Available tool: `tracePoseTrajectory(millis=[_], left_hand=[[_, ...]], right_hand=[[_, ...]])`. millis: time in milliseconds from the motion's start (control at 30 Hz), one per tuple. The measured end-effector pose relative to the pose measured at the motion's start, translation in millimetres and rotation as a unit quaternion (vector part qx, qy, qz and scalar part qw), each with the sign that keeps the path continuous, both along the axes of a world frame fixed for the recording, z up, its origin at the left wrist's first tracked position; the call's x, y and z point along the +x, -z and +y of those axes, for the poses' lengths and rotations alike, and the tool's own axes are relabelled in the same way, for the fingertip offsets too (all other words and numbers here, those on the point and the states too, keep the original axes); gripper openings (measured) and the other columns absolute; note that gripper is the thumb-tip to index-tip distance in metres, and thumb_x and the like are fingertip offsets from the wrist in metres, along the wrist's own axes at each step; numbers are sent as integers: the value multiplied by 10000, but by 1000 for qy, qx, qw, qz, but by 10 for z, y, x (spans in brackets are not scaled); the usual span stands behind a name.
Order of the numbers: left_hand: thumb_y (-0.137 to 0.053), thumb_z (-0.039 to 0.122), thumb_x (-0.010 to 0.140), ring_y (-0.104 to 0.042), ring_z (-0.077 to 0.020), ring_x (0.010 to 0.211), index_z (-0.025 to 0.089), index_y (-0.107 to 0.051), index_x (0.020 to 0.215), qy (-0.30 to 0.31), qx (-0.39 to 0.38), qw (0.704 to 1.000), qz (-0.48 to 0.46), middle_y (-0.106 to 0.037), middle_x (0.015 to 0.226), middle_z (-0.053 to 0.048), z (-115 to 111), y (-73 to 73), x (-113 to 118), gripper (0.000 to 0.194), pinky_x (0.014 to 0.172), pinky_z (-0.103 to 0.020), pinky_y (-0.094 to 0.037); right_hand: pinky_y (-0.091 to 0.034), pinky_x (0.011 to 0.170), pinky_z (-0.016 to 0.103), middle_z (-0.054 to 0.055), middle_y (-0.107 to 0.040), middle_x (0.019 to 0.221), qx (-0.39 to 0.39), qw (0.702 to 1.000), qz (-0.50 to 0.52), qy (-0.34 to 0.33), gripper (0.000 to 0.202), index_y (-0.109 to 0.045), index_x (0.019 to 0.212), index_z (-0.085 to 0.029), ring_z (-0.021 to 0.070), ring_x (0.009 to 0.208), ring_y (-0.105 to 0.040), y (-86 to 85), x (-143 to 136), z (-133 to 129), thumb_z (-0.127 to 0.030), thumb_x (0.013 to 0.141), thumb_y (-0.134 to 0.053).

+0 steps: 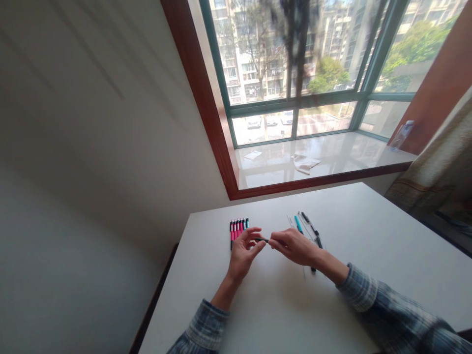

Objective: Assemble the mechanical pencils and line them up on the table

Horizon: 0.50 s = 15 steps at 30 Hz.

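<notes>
Above the white table [295, 314], my left hand [244, 251] and my right hand [293, 245] meet at a short, dark pen part [261, 240]. My left hand has its thumb and fingers curled round it, the upper fingers bent. At the other end my right hand pinches with thumb and forefinger; its fingertips hide that end. A row of several pink and teal click pens [236, 230] lies just beyond my left hand, partly covered by it. Past my right hand lie a teal pen part [298, 224], a black pen piece [305, 217] and thin clear refills, partly behind my wrist.
A window sill [273, 169] with a crumpled paper [305, 163] and a clear bottle [401, 135] runs behind the table. A wall [110, 172] stands on the left. A curtain [431, 157] hangs at the right.
</notes>
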<state>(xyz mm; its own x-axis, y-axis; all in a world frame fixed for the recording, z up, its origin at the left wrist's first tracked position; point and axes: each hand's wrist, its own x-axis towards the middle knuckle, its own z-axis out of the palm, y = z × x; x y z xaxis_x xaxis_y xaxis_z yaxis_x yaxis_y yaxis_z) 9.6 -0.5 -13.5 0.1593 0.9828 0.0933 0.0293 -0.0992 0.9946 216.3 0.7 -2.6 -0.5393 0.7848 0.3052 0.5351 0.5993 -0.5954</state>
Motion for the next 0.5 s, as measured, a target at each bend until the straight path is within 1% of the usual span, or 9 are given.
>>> tracePoseTrajectory(millis=[67, 133, 167, 200, 267, 333, 367, 433, 500], left_hand=[[-840, 333, 737, -676, -191, 862, 209, -686, 1108, 9, -35, 998, -57, -738, 929, -47, 9, 3, -11, 420, 809, -312, -509], [-845, 331, 730, -669, -183, 877, 203, -704, 1057, 11, -49, 995, -91, -737, 917, -43, 10, 10, -29, 378, 843, -305, -503], [-845, 329, 729, -664, -181, 887, 198, -715, 1028, 9, -52, 994, -101, -735, 916, -45, 8, 17, -39, 351, 854, -300, -498], [-844, 328, 729, -659, -180, 891, 193, -725, 1007, 5, -56, 993, -108, -731, 916, -48, 6, 25, -50, 330, 857, -297, -495], [-840, 331, 728, -649, -180, 884, 185, -740, 998, -3, -67, 991, -119, -721, 915, -56, 1, 44, -68, 322, 849, -299, -495], [-836, 345, 725, -645, -185, 872, 180, -750, 1009, -11, -78, 989, -127, -711, 911, -65, -1, 60, -79, 339, 840, -313, -501], [-834, 354, 723, -645, -189, 870, 179, -753, 1009, -14, -82, 988, -128, -706, 910, -68, -2, 67, -81, 344, 841, -322, -504], [-833, 366, 717, -643, -194, 870, 179, -759, 1000, -15, -85, 989, -122, -698, 906, -69, -1, 76, -80, 347, 842, -333, -509], [-832, 372, 717, -640, -193, 871, 181, -761, 994, -14, -89, 989, -115, -690, 898, -66, 2, 81, -77, 344, 841, -331, -508]], right_hand=[[-315, 585, 240, -1, -618, 654, 7, 1000, -19, -15, 346, -636, 779, -195, 118, 568, -500, -28, -22, -15, -367, 1038, -484], [-358, 613, 242, 7, -672, 743, 8, 999, -30, -29, 285, -685, 859, -213, 129, 622, -556, -50, 21, 16, -405, 1014, -542], [-389, 641, 247, 14, -697, 808, 10, 999, -29, -25, 242, -704, 926, -227, 138, 667, -587, -57, 78, 54, -421, 995, -578], [-423, 679, 256, 22, -714, 881, 11, 1000, -26, -13, 212, -712, 1005, -241, 151, 723, -616, -61, 158, 105, -426, 974, -613], [-472, 767, 302, 47, -721, 967, 30, 998, -20, 53, 223, -704, 1100, -243, 192, 840, -640, -55, 374, 231, -385, 930, -674], [-486, 896, 376, 69, -719, 1085, 38, 995, -35, 85, 340, -686, 1182, -253, 249, 1012, -627, -31, 614, 355, -341, 859, -745], [-478, 952, 413, 74, -704, 1172, 31, 995, -47, 88, 454, -662, 1248, -265, 273, 1089, -605, -14, 724, 405, -334, 816, -781], [-457, 1022, 460, 78, -673, 1271, 0, 994, -64, 91, 610, -625, 1326, -284, 305, 1193, -560, 24, 892, 470, -325, 750, -822], [-444, 1052, 474, 78, -660, 1304, -37, 993, -70, 84, 685, -601, 1368, -292, 317, 1242, -531, 59, 985, 494, -330, 724, -831]])
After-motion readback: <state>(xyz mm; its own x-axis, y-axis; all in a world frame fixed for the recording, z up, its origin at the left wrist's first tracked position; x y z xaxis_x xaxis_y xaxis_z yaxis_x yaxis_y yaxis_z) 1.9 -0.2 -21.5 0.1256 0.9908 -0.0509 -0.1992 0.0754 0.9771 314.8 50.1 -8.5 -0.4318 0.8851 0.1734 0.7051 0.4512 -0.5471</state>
